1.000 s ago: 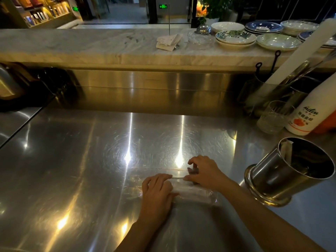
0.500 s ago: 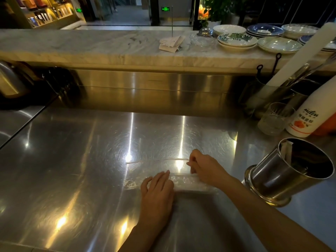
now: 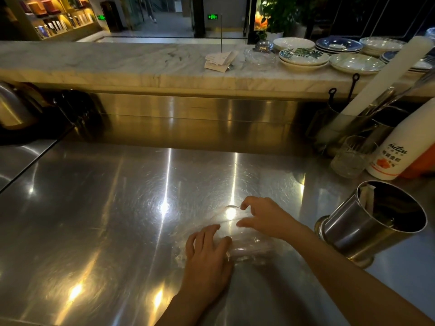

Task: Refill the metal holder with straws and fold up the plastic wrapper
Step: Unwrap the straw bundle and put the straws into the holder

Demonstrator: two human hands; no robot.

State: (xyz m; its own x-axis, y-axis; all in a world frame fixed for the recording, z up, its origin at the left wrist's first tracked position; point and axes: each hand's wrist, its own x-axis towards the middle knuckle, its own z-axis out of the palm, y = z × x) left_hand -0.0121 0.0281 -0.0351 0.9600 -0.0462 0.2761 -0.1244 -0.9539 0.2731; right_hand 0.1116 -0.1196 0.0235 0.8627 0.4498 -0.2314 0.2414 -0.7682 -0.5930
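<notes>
Lying flat on the steel bench [image 3: 98,208], the plastic wrapper [image 3: 244,248] is a clear, crinkled sheet whose long axis runs left to right across the view, its right end pointing toward the metal holder [image 3: 367,234]. The left hand [image 3: 207,252] presses palm-down on the wrapper's left part, fingers spread and lying flat, so its grip is wide and closes on nothing. The right hand [image 3: 266,217] sits just beyond and to the right of the left one, arched over the wrapper's far edge; its thumb and forefinger are curled toward each other with a narrow gap, and its fingertips [image 3: 242,224] touch the film (whether they actually pinch an edge cannot be told through the glare). A rolled or doubled band of the wrapper shows between the two hands, directly right of the left thumb.

Well to the right of the right hand stands the metal holder, appearing tilted with its open mouth toward the upper right in this wide-angle view; pale straws [image 3: 367,196] lean against its inner left wall. Farther beyond it on the bench are a clear glass [image 3: 350,158] and a white bottle [image 3: 397,149] just beside each other. Plates [image 3: 303,57] are stacked on the marble ledge [image 3: 117,64] far behind both hands
</notes>
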